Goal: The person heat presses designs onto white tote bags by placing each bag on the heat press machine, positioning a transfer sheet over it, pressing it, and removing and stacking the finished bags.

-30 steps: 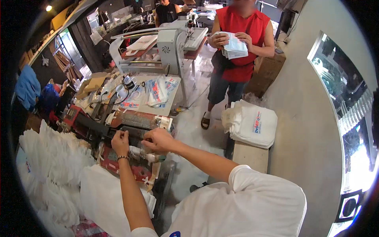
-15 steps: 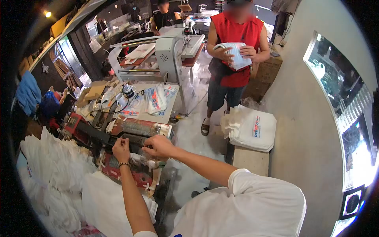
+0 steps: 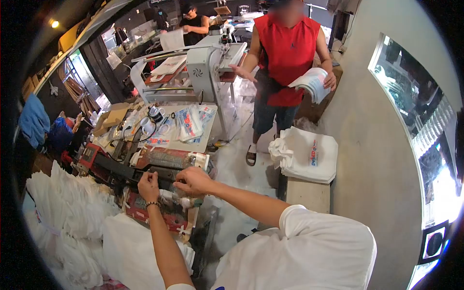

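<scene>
My left hand (image 3: 148, 187), with a beaded bracelet at its wrist, is pinched over the dark middle of a red-and-black press machine (image 3: 154, 157). Just to its right my right hand (image 3: 193, 181) is curled, thumb and fingers drawn together. Whatever either hand holds is too small or hidden to make out. Below my right hand sits a bundle wrapped in clear plastic (image 3: 175, 197). A red base plate (image 3: 166, 217) with white tape shows under the hands. A stack of blank white fabric bags (image 3: 130, 246) lies nearest my left forearm.
Bunched white bags (image 3: 67, 208) pile up at the left. Printed white bags (image 3: 311, 152) are stacked on a box at the right. A co-worker in red (image 3: 290, 53) stands ahead holding folded bags (image 3: 314, 84). Beyond the table with mugs (image 3: 147, 121) stands a large grey press (image 3: 203, 67).
My hands have hardly moved. The co-worker in red has shifted the folded bags to one hand and swung the other arm outward. A person at the back now holds up a white sheet.
</scene>
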Available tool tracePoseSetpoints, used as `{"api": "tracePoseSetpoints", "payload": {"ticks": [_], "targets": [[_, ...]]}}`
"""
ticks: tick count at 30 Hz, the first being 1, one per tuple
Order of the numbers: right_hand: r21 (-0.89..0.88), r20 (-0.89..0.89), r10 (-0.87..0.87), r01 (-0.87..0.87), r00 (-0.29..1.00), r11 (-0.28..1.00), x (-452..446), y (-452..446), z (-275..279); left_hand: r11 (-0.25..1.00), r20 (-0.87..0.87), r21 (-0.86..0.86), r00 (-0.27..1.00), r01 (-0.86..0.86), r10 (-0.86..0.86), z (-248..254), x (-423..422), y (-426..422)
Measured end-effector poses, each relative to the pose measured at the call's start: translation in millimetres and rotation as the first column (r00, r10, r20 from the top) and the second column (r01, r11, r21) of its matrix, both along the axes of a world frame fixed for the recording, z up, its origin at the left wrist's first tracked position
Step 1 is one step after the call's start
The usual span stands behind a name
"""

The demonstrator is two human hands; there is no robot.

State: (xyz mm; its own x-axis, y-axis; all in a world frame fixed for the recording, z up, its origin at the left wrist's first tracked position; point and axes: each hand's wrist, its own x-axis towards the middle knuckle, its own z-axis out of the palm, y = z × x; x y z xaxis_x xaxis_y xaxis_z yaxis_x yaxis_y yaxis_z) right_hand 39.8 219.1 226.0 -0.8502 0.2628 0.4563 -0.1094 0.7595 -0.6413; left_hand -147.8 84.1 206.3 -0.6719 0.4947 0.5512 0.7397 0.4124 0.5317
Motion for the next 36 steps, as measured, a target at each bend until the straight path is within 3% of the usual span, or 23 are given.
{"api": "tracePoseSetpoints", "payload": {"ticks": [3, 5, 9, 12, 16, 18, 20, 24, 36], "targets": [[-0.049, -0.04, 0.013, -0.015, 0.999, 0.999, 3.5, -4.0, -1.4, 1.0, 0.015, -0.009, 1.0, -0.002, 0.002, -0.2, 3.4, -4.0], [-0.002, 0.072, 0.005, -0.005, 0.997, 1.0, -0.5, 1.1, 1.9, 1.0, 0.009, 0.012, 1.0, -0.014, 0.014, -1.9, -5.2, 3.8], [0.01, -0.063, 0.015, -0.014, 0.998, 1.0, -1.4, 0.0, -3.4, 1.0, -0.011, -0.023, 1.0, -0.014, 0.014, -4.9, -5.1, -3.2], [-0.017, 0.044, 0.005, -0.005, 0.999, 1.0, 0.1, 1.1, -1.1, 1.0, 0.046, -0.018, 0.999, -0.006, 0.006, 1.2, 1.5, -0.2], [-0.041, 0.052, 0.026, -0.024, 0.998, 0.999, -0.4, -0.7, -2.6, 0.999, 0.006, -0.039, 1.0, -0.016, 0.016, -2.7, -0.8, -1.3], [-0.029, -0.036, 0.026, -0.027, 0.999, 0.999, 0.6, 0.4, -0.4, 0.999, -0.004, -0.036, 1.0, -0.022, 0.022, -1.9, -2.1, -3.9], [-0.009, 0.017, 0.024, -0.024, 1.0, 1.0, 0.7, -0.1, 2.1, 0.998, 0.049, -0.06, 0.998, -0.028, 0.031, -1.2, -2.0, -2.4], [-0.044, 0.001, 0.032, -0.032, 0.999, 0.999, 0.0, -2.3, -0.5, 1.0, 0.019, 0.016, 1.0, -0.005, 0.004, -2.4, -2.7, -1.3], [-0.033, -0.063, 0.053, -0.055, 0.997, 0.998, -6.5, 2.2, -8.2, 0.999, 0.046, -0.009, 0.998, -0.044, 0.044, -1.5, -0.8, -1.0]]}}
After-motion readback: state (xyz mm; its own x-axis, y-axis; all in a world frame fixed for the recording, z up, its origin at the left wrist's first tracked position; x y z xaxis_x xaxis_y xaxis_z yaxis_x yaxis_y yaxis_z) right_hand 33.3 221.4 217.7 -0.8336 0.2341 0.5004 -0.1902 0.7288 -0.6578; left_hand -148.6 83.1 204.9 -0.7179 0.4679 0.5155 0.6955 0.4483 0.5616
